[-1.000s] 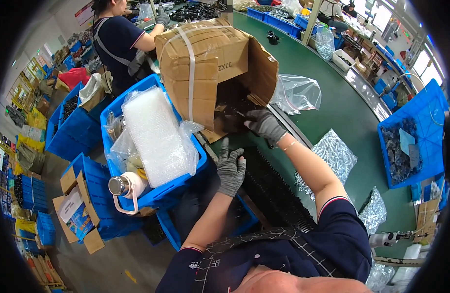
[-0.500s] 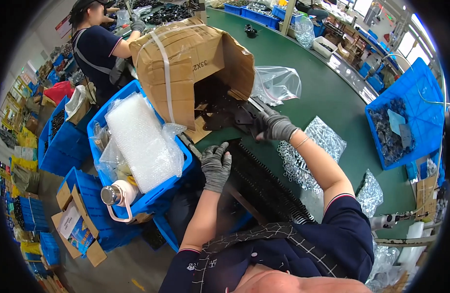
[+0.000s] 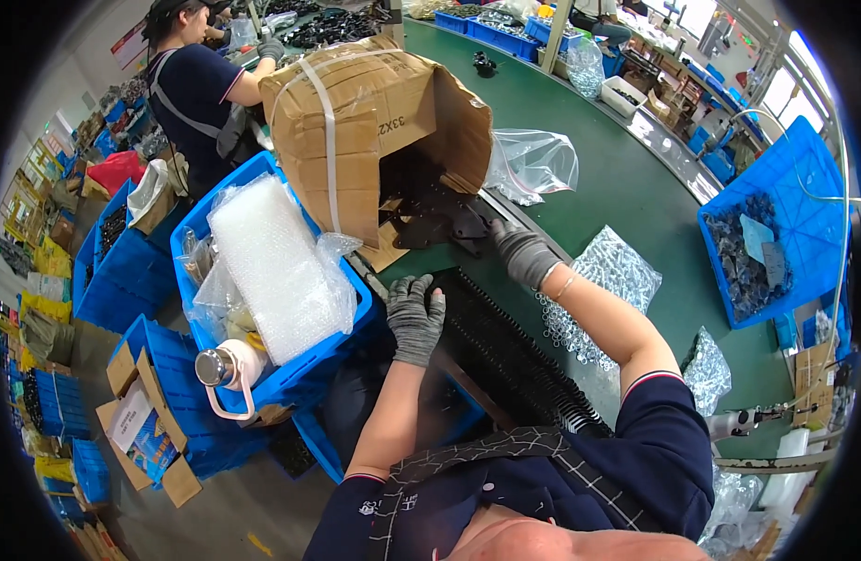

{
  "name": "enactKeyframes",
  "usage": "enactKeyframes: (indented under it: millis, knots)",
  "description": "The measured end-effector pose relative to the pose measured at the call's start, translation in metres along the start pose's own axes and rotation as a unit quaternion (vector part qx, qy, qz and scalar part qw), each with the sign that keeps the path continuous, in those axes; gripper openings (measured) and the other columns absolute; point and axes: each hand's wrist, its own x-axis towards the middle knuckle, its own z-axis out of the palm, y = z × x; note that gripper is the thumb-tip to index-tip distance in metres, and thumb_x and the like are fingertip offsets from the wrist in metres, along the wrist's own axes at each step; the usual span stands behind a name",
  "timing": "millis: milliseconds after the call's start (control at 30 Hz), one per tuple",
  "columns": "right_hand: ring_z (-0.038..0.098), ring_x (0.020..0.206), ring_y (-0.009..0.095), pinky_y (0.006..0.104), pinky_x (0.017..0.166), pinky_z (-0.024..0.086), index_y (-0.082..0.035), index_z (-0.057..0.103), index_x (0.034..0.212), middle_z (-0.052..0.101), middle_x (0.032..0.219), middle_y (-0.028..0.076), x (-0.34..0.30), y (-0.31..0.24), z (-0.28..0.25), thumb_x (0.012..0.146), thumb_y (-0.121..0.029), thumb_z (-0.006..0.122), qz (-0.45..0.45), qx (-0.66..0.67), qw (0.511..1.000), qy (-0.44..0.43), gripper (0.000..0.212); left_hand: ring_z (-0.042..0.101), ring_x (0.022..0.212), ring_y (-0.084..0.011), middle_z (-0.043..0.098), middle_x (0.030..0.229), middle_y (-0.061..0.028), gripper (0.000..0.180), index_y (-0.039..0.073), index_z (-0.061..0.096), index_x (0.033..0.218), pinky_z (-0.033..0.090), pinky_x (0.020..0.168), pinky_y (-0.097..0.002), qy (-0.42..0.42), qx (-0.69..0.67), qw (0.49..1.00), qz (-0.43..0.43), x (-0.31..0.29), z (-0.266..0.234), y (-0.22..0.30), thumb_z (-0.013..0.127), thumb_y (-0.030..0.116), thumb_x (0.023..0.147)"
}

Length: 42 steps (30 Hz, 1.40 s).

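My left hand (image 3: 416, 320), in a grey striped work glove, rests at the far end of a long row of black parts (image 3: 515, 341). Its fingers are stretched out, with the thumb apart. My right hand (image 3: 526, 252), gloved the same way, reaches forward with fingers extended toward loose flat black pieces (image 3: 440, 229). Its fingertips are at their right edge; whether they touch is hard to make out. These pieces spill from the open mouth of a battered cardboard box (image 3: 346, 140) lying on its side. The box's inside is mostly dark.
A blue crate (image 3: 272, 388) holding bubble wrap (image 3: 267, 266) and a white bottle (image 3: 239, 365) stands left. Clear bags of metal rings (image 3: 608, 280) and an empty-looking plastic bag (image 3: 533, 164) lie on the green table (image 3: 627, 178). A tilted blue bin (image 3: 804, 215) is right; a co-worker (image 3: 192, 93) stands far left.
My right hand has moved slightly, its fingers now extended at the edge of the loose black pieces. My left hand stays on the row's end. The view has shifted a little.
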Motion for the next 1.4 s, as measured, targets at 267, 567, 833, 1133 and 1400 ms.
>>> enactKeyframes:
  millis: [267, 567, 833, 1133, 1400]
  knots:
    - [0.062, 0.061, 0.018, 0.0309, 0.052, 0.050, -0.006, 0.060, 0.112, 0.063, 0.076, 0.007, 0.004, 0.031, -0.041, 0.087, -0.005, 0.059, 0.181, 0.673, 0.717, 0.027, 0.025, 0.056, 0.109, -0.0361, 0.062, 0.111, -0.0166, 0.036, 0.006, 0.062, 0.115, 0.041, 0.100, -0.0465, 0.053, -0.041, 0.997, -0.044, -0.002, 0.004, 0.004, 0.065, 0.023, 0.084]
    - [0.067, 0.078, 0.030, 0.0389, 0.069, 0.053, -0.003, 0.064, 0.111, 0.068, 0.080, 0.015, 0.070, -0.040, -0.054, 0.088, -0.032, 0.066, 0.038, 0.371, 0.917, -0.144, 0.038, 0.056, 0.110, -0.0390, 0.062, 0.114, -0.0204, 0.039, 0.003, 0.063, 0.113, 0.041, 0.102, -0.0460, -0.023, -0.012, 0.999, 0.022, 0.001, 0.004, -0.006, 0.066, 0.029, 0.084]
    - [0.062, 0.104, 0.039, 0.0456, 0.091, 0.048, -0.001, 0.066, 0.110, 0.066, 0.111, 0.023, 0.085, -0.025, -0.051, 0.081, -0.046, 0.066, 0.122, 0.240, 0.963, 0.014, 0.054, 0.057, 0.104, -0.0380, 0.063, 0.107, -0.0182, 0.034, 0.003, 0.064, 0.110, 0.043, 0.096, -0.0464, 0.013, -0.033, 0.998, -0.057, -0.003, 0.008, -0.005, 0.066, 0.025, 0.084]
    - [0.064, 0.092, 0.024, 0.0361, 0.082, 0.051, 0.000, 0.067, 0.105, 0.070, 0.097, 0.011, 0.089, 0.021, -0.036, 0.080, -0.022, 0.072, 0.128, 0.525, 0.837, -0.092, 0.033, 0.056, 0.108, -0.0377, 0.061, 0.116, -0.0188, 0.032, 0.000, 0.063, 0.106, 0.044, 0.096, -0.0463, 0.045, -0.041, 0.998, 0.011, -0.002, 0.006, -0.006, 0.069, 0.021, 0.082]
    - [0.063, 0.085, 0.019, 0.0325, 0.081, 0.051, -0.003, 0.069, 0.100, 0.070, 0.088, 0.005, 0.049, -0.020, -0.025, 0.083, -0.003, 0.064, -0.190, 0.689, 0.698, -0.045, 0.017, 0.054, 0.113, -0.0395, 0.059, 0.123, -0.0194, 0.036, 0.002, 0.063, 0.109, 0.042, 0.100, -0.0468, 0.129, -0.099, 0.985, -0.060, 0.006, 0.004, 0.010, 0.071, 0.018, 0.078]
